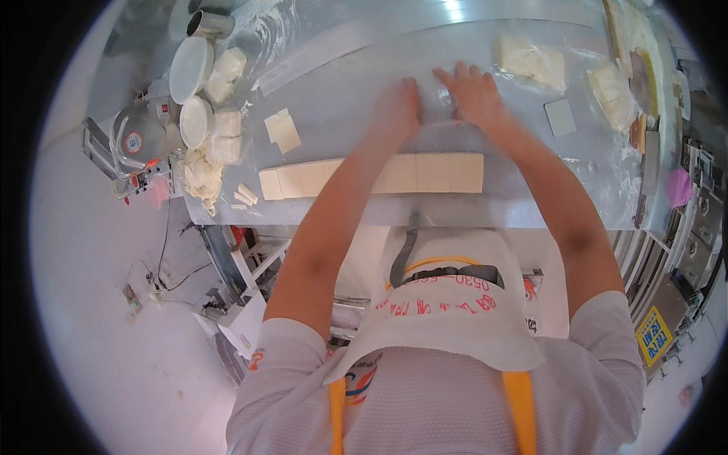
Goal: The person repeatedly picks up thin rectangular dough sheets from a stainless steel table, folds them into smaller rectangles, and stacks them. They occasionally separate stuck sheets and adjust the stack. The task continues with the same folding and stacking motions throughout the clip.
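Note:
Both of my hands are over the back middle of the grey metal worktop. My left hand (pixel 406 108) is blurred, its fingers pointing away from me; what lies under it I cannot tell. A crumpled piece of clear plastic film (pixel 445 98) lies between the hands, by the fingers of my right hand (pixel 475 94), whose fingers are spread. Nearer to me, a row of cut dough wrapper stacks (pixel 432 172) runs under my left forearm. One thin dough sheet (pixel 282 131) lies to the left, and a small rectangular plate (pixel 560 117) to the right.
Bagged dough wrappers (pixel 532 62) lie at the back right, beside another bag (pixel 611 94). On the left stand white bowls (pixel 191 69), a metal cylinder (pixel 210 25), dough scraps (pixel 200 177) and a machine (pixel 136 136). A long clear strip (pixel 318 60) lies behind.

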`<action>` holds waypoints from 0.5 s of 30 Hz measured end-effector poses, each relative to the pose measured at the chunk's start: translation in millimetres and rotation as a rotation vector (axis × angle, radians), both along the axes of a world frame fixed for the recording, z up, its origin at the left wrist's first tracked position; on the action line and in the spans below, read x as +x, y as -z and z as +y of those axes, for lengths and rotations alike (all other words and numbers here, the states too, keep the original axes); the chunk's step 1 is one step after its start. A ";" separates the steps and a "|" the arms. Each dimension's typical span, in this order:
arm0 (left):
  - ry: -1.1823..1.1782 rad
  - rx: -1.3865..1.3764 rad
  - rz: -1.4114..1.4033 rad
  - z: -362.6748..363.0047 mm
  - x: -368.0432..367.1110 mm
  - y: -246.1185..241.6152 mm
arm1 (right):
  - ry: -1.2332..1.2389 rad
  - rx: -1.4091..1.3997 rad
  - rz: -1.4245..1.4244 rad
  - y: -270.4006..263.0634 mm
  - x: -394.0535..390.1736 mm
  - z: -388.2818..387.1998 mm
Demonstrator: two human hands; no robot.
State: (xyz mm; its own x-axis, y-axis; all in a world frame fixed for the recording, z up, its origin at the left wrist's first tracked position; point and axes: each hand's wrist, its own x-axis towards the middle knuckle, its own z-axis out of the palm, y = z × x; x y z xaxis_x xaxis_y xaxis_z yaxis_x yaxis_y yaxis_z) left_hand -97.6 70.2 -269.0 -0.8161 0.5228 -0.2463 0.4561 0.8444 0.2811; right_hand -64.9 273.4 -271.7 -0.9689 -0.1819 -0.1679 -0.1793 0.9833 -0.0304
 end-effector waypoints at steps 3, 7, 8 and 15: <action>0.049 -0.025 -0.002 -1.6 -11.1 -0.7 | -0.011 -0.200 0.026 -10.7 -9.4 5.1; 0.064 -0.021 -0.064 5.8 -15.4 -20.2 | 0.108 -0.753 -0.044 -39.3 14.8 21.0; 0.038 0.049 -0.041 6.0 -11.0 -28.7 | 0.126 -0.894 -0.108 -45.8 32.5 27.3; -0.389 0.610 -0.498 -36.3 108.0 -70.9 | 0.054 -0.761 -0.009 -17.6 144.9 4.7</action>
State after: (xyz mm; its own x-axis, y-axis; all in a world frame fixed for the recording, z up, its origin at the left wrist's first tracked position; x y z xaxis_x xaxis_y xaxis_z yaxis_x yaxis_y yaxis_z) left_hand 10.4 33.9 -198.1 -0.8359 0.3866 -0.3897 -0.1290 0.5518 0.8240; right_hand 80.0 278.1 -254.1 -0.9789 -0.2029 -0.0234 -0.1278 0.6977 -0.7049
